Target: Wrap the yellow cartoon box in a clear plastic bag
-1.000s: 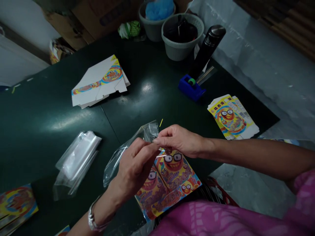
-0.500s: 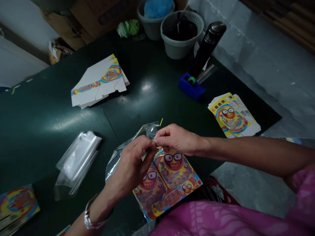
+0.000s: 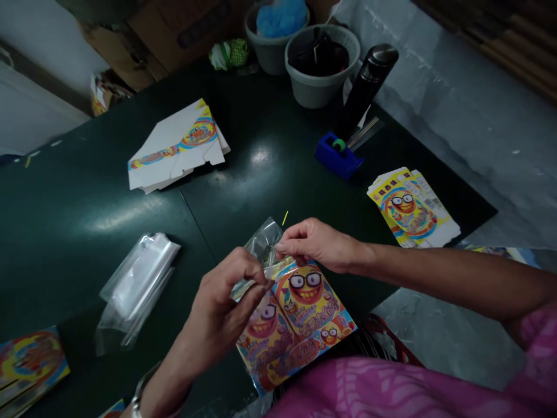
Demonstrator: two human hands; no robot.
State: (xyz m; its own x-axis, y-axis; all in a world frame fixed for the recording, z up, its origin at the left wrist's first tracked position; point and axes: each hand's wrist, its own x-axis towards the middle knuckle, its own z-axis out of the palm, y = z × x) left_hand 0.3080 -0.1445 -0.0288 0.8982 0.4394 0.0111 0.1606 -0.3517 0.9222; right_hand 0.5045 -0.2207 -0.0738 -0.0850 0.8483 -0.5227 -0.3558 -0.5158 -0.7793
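Observation:
A colourful cartoon-printed box (image 3: 304, 325) lies at the table's front edge, close to my body, with a clear plastic bag (image 3: 266, 237) around its far end. The bag's loose end sticks out past the box. My left hand (image 3: 228, 296) is closed in a pinch on the bag above the near-left part of the box. Beyond the box's far edge, my right hand (image 3: 317, 244) is closed too, pinching the bag film between thumb and forefinger. A thin yellow strip (image 3: 285, 218) lies just past my right fingertips.
To the left lies a stack of clear bags (image 3: 139, 278). Flat printed cartons (image 3: 178, 145) sit farther back, more cartons (image 3: 415, 209) to the right. A blue tape dispenser (image 3: 337, 155), a black flask (image 3: 368, 87) and grey tubs (image 3: 322, 81) stand at the back.
My hands have moved apart; the left has come down and toward me. The bag's loose film, spread wide at the left before, is now gathered in at the box's far end.

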